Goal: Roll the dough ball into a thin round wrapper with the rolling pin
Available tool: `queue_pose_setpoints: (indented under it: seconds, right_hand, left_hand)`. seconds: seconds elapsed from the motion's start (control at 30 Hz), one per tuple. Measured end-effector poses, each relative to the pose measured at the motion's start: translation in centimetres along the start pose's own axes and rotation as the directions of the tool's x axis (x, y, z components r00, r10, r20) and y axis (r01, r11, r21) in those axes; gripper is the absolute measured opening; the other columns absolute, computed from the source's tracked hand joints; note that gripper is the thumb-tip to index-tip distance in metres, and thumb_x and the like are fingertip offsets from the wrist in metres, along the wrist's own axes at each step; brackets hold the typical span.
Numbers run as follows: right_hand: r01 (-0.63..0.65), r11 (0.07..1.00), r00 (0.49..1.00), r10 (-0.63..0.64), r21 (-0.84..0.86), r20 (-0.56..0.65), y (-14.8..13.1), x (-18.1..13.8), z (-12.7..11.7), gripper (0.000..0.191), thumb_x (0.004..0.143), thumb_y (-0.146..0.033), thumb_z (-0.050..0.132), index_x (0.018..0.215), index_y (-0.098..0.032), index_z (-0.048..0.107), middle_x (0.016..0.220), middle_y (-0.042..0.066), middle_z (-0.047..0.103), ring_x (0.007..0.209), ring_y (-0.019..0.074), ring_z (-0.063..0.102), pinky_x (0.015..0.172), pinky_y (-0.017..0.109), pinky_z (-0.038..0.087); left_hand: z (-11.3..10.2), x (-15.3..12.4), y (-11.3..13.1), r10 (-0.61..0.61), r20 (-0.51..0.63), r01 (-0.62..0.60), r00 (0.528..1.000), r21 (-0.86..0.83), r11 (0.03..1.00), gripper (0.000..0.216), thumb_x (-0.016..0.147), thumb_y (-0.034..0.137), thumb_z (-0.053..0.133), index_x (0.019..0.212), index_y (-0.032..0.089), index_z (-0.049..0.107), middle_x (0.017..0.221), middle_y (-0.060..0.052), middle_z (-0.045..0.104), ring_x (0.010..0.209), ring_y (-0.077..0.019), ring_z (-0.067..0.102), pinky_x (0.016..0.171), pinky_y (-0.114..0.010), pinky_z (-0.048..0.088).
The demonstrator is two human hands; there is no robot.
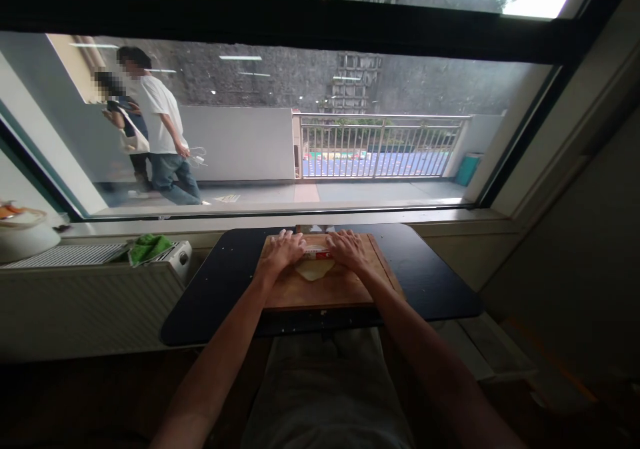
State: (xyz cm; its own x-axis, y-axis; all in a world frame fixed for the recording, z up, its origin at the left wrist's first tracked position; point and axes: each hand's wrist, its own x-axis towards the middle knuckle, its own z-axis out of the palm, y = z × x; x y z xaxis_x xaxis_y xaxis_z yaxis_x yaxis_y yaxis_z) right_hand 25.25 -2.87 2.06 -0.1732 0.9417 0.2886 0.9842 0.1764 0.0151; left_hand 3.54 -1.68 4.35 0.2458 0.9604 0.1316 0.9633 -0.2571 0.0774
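Two hands on the board's far edge: one left hand [283,249] and one right hand [350,249]. One roller [316,254] lies between them, and one flat piece of dough [314,270] sits just under it. One board [320,292] rests mid-desk on one dark desk [430,282]. Past the desk's left edge there is one radiator [75,256], with one green cloth [149,247] on top, and one white pot [25,236]. Outside the window are two people [160,129] and one railing [380,146].

Wide window [320,122], balcony railing [380,146] outside, white radiator [85,289] below left, daylight
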Motion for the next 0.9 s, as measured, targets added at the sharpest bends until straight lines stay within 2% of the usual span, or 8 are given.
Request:
queue_pose_setpoints:
  seconds: [0.13, 0.27, 0.47, 0.63, 0.73, 0.9]
  right_hand:
    - [0.041, 0.999, 0.999, -0.042, -0.008, -0.017, 0.9, 1.2, 1.0, 0.048, 0.111, -0.033, 0.041, 0.156, -0.03, 0.058, 0.151, 0.01, 0.066, 0.142, 0.0317, 0.052, 0.12, 0.051, 0.037]
    - [0.058, 0.998, 0.998, -0.058, -0.005, -0.036, 1.5, 1.7, 2.0, 0.05, 0.109, -0.028, 0.042, 0.156, -0.026, 0.059, 0.153, 0.011, 0.065, 0.145, 0.0303, 0.052, 0.121, 0.048, 0.037]
    - [0.181, 0.983, 0.983, -0.181, -0.007, -0.027, 2.7, 0.6, 2.8, 0.046, 0.107, -0.018, 0.046, 0.15, -0.02, 0.063, 0.158, 0.014, 0.06, 0.147, 0.027, 0.052, 0.124, 0.044, 0.036]
    - [0.159, 0.987, 0.986, -0.159, -0.007, -0.055, 2.6, -1.7, 1.6, 0.039, 0.109, -0.019, 0.043, 0.138, -0.018, 0.069, 0.153, 0.015, 0.064, 0.144, 0.0267, 0.055, 0.123, 0.045, 0.036]
    - [0.141, 0.99, 0.989, -0.141, 0.009, -0.053, 2.3, -3.0, 0.3, 0.042, 0.111, -0.02, 0.036, 0.131, -0.017, 0.073, 0.15, 0.015, 0.067, 0.146, 0.0255, 0.054, 0.124, 0.042, 0.035]
    - [0.068, 0.997, 0.997, -0.066, 0.042, -0.042, 2.2, -4.5, -0.8, 0.05, 0.113, -0.026, 0.03, 0.145, -0.013, 0.066, 0.158, 0.015, 0.06, 0.155, 0.0266, 0.045, 0.125, 0.043, 0.033]
  left_hand:
    - [0.7, -1.4, 0.3, 0.09, -0.015, -0.09, 0.996, -0.014, 0.996, 0.042, 0.111, 0.036, 0.038, 0.14, 0.028, 0.067, 0.156, -0.011, 0.061, 0.151, -0.0312, 0.047, 0.123, -0.058, 0.04]
    - [1.1, -3.7, 1.4, 0.074, -0.083, -0.078, 0.994, -0.046, 0.996, 0.047, 0.112, 0.042, 0.035, 0.143, 0.025, 0.066, 0.156, -0.013, 0.061, 0.151, -0.0333, 0.049, 0.122, -0.056, 0.041]
    - [0.8, -6.8, 3.4, 0.069, -0.136, -0.077, 0.988, -0.055, 0.996, 0.054, 0.112, 0.045, 0.033, 0.153, 0.02, 0.06, 0.154, -0.018, 0.062, 0.142, -0.035, 0.058, 0.121, -0.055, 0.043]
    - [1.4, -8.9, 4.7, 0.081, -0.189, -0.096, 0.979, -0.066, 0.993, 0.057, 0.112, 0.046, 0.033, 0.157, 0.02, 0.056, 0.158, -0.018, 0.059, 0.147, -0.0343, 0.054, 0.122, -0.051, 0.042]
    - [1.8, -10.4, 5.4, 0.115, -0.21, -0.134, 0.971, -0.079, 0.988, 0.058, 0.112, 0.046, 0.031, 0.158, 0.019, 0.055, 0.16, -0.018, 0.058, 0.148, -0.0333, 0.053, 0.123, -0.05, 0.042]
    - [2.2, -12.4, 6.6, 0.167, -0.255, -0.194, 0.952, -0.085, 0.977, 0.059, 0.112, 0.045, 0.033, 0.162, 0.019, 0.05, 0.163, -0.017, 0.055, 0.154, -0.0335, 0.048, 0.129, -0.054, 0.035]
